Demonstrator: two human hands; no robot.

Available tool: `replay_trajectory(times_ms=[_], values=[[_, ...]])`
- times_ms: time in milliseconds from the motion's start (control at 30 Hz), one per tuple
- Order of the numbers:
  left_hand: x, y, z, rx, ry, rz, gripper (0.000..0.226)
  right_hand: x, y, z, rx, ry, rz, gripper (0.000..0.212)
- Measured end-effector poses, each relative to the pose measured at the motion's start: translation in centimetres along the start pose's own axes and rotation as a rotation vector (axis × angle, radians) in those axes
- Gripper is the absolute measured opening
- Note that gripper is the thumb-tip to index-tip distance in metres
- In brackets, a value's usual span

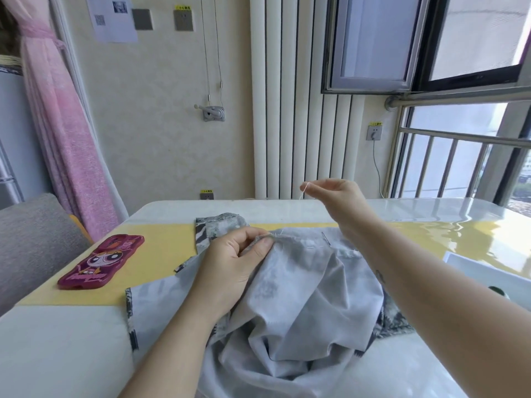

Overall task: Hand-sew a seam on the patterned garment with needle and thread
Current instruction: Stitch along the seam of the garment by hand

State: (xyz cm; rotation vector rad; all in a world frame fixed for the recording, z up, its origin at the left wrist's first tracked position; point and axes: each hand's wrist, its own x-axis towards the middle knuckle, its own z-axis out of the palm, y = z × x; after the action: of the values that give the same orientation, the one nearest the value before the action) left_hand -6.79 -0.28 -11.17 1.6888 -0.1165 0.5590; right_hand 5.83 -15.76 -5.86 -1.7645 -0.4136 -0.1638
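The grey patterned garment (301,305) lies bunched inside out on the table, its darker print showing at the edges. My left hand (232,265) pinches the fabric's upper edge near the seam line between thumb and fingers. My right hand (336,196) is raised above the table's far side, fingers closed on a thin white thread (304,188) that loops at the fingertips. A needle is too small to make out in that hand. A dark pin or needle (325,237) sticks in the seam edge to the right of my left hand.
A pink phone case (100,264) with a cartoon face lies on the yellow table mat (161,254) at the left. A white tray (488,268) sits at the right edge. A radiator (301,110) and window railing (459,156) stand behind the table.
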Motion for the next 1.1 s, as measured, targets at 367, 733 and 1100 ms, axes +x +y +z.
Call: replay_trajectory(times_ms=[367,733,1100], values=[[-0.1,0.7,-0.2,-0.045,-0.014,0.014,0.02,1.9,2.8,0.0,-0.257,0.112,0.142,0.02],[0.0,0.1,-0.6,-0.576,-0.084,-0.264,0.008,1.6,0.8,-0.1,0.427,0.0,0.35,0.024],[0.2,0.2,-0.6,-0.852,-0.095,-0.338,0.04,1.2,1.7,-2.8,0.578,0.042,0.38,0.014]])
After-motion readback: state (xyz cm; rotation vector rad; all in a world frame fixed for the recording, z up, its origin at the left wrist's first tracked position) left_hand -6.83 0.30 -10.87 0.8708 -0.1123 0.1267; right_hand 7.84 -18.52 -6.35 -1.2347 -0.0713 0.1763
